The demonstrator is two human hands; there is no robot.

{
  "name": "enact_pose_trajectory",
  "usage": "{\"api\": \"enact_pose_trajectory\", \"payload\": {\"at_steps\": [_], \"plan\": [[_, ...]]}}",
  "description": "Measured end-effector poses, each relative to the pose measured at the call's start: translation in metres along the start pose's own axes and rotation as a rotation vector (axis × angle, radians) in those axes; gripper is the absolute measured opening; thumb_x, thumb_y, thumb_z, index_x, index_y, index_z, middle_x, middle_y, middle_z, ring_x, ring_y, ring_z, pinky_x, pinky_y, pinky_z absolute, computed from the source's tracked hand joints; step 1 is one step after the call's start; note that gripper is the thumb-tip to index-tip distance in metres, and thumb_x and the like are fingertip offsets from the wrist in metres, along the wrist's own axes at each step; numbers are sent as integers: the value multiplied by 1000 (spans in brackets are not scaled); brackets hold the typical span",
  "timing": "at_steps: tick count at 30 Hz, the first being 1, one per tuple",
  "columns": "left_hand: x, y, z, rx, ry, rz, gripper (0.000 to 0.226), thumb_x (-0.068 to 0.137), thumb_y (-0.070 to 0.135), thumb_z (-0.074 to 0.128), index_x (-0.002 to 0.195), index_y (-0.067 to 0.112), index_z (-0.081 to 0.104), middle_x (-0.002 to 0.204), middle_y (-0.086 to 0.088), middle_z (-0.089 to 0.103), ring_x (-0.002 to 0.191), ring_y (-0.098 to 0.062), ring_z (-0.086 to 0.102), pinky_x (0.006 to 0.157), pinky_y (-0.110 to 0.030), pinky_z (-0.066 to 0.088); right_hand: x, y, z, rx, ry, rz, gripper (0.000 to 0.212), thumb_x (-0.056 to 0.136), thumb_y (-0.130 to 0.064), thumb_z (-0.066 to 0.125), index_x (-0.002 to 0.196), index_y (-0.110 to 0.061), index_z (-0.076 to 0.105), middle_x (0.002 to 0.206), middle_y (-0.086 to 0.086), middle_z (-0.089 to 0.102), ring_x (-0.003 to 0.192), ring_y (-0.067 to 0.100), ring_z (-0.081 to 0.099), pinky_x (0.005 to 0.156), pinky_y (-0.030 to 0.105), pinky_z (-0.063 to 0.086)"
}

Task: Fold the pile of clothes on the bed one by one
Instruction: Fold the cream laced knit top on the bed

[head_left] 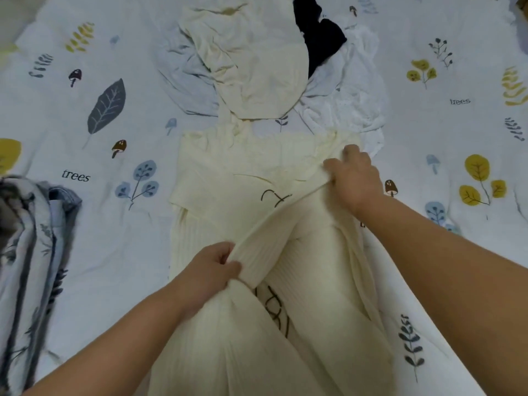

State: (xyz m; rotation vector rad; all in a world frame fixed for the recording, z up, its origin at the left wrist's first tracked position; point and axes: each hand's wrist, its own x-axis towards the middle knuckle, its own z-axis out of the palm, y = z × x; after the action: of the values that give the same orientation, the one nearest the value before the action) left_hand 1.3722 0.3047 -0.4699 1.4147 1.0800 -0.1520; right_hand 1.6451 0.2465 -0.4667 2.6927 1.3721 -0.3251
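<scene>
Gripping a ribbed cream sweater point(311, 252) spread mid-bed, the left hand point(210, 271) pinches the end of a sleeve drawn across it while the right hand point(355, 178) clutches the fabric near the right shoulder. Beyond it on the sheet point(120, 238) lies the unfolded pile point(257, 67): a cream garment atop pale blue, white and black pieces, with a grey-blue patterned stack point(25, 252) at the left edge. The sheet's leaf-and-mushroom print reads "trees"; the sweater's dark lettering is illegible.
</scene>
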Motion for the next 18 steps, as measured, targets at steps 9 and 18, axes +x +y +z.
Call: {"api": "enact_pose_trajectory", "payload": {"at_steps": [9, 18], "plan": [[12, -4, -22, -150, -272, -130, 29, 73, 4, 52, 90, 16, 72, 72, 2, 68, 63, -10, 60, 61, -25, 46, 67, 15, -55, 16, -284, 66, 31, 87, -23, 51, 91, 6, 63, 101, 21, 62, 100, 37, 56, 79, 36, 43], [15, -5, -26, -25, -178, -229, 22, 95, 12, 41, 101, 15, 62, 86, -2, 69, 75, -12, 67, 63, -23, 56, 7, -36, -2, 328, 322, 222, 38, 84, -9, 52, 121, -4, 45, 120, 19, 41, 108, 33, 40, 86, 40, 35]]}}
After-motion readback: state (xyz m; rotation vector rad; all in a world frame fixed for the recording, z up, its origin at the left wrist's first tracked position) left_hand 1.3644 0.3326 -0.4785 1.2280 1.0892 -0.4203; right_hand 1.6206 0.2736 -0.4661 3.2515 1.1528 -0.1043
